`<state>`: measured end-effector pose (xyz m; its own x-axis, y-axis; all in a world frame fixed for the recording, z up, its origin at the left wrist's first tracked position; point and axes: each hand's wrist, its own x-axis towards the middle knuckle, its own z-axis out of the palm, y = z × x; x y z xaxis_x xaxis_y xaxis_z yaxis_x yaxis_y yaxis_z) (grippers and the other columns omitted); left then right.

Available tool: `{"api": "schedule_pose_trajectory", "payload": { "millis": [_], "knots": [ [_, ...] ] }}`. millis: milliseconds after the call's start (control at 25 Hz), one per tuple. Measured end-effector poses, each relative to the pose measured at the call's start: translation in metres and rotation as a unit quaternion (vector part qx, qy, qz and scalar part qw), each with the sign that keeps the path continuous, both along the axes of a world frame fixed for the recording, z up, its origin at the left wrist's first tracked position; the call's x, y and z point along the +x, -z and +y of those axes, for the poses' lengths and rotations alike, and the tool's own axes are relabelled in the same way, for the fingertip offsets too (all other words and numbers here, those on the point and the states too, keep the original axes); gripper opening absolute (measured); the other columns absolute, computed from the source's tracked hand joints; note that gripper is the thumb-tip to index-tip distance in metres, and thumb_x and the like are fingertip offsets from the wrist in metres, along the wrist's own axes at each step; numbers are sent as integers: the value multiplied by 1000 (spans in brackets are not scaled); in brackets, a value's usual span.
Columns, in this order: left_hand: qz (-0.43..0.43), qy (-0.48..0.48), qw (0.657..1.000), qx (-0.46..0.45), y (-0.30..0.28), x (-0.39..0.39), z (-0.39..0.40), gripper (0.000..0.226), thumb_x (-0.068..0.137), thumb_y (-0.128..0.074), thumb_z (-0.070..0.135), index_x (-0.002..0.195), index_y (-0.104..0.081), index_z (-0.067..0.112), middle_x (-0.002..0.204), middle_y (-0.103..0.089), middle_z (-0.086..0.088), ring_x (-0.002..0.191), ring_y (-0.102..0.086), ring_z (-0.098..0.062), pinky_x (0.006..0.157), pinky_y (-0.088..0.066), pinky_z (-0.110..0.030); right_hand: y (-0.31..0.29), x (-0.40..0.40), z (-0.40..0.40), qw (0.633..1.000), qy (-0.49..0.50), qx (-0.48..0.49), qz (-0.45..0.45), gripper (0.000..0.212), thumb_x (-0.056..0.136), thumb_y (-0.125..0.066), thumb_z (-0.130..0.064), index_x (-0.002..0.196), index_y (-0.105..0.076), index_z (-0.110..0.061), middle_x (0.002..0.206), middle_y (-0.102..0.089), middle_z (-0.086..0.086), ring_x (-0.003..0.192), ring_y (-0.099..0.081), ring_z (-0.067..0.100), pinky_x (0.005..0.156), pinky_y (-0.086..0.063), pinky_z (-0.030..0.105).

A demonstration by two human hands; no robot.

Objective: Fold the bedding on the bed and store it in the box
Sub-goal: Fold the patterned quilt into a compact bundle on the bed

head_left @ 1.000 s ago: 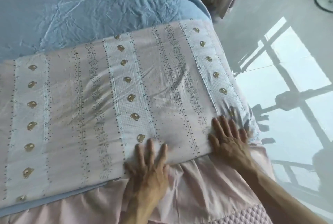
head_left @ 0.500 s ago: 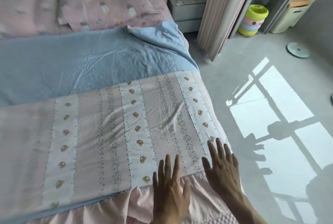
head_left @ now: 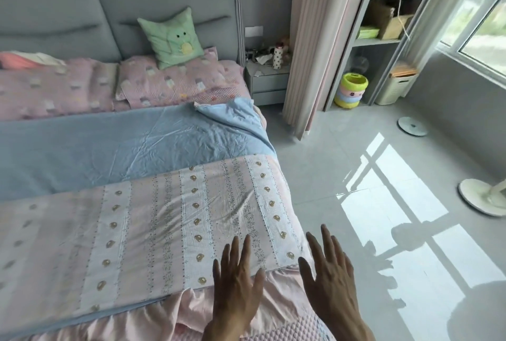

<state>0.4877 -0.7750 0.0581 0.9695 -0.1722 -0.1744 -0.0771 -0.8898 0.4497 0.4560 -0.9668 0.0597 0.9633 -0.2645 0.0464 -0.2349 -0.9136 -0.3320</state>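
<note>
Left hand (head_left: 235,283), right hand (head_left: 330,280) flat, perhaps above quilt (head_left: 153,231)

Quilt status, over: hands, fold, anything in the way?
Left hand and right hand open, fingers straight, holding nothing. Quilt folded across the bed's foot, blue sheet beyond. Box not in view.

The folded quilt (head_left: 153,233) runs off the left edge, its far end blurred. The left hand (head_left: 235,291) and right hand (head_left: 332,286) are cut at the wrist by the bottom edge. The standing fan (head_left: 484,199) shows only its base. Items on the nightstand (head_left: 267,81) are too small to tell.
</note>
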Motion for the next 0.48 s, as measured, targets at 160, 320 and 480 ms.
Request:
{"api": "schedule_pose_trajectory", "payload": {
  "millis": [160, 320, 480],
  "knots": [
    [9, -44, 998, 37, 12, -4, -89, 69, 95, -17, 60, 143, 27, 38, 154, 27, 7, 150, 11, -15, 118, 7, -40, 18, -16, -110, 1000, -14, 0, -26, 61, 93, -29, -58, 144, -46, -31, 162, -25, -1, 143, -36, 29, 105, -41, 51],
    [25, -100, 994, 35, 25, -11, -202, 72, 100, -31, 51, 150, 18, 35, 162, 17, 0, 151, 7, -19, 119, 4, -44, 51, -61, -247, 1000, -13, -12, 14, 66, 94, -21, -67, 134, -56, -27, 153, -43, 5, 129, -53, 36, 88, -52, 54],
    [31, -125, 990, 54, 15, -18, -294, 73, 99, -38, 47, 155, 8, 32, 164, 7, -1, 151, 2, -19, 121, -2, -45, 51, -87, -344, 998, -46, 1, 39, 67, 95, -10, -69, 131, -51, -30, 148, -49, 6, 122, -58, 38, 82, -55, 54]
  ]
}}
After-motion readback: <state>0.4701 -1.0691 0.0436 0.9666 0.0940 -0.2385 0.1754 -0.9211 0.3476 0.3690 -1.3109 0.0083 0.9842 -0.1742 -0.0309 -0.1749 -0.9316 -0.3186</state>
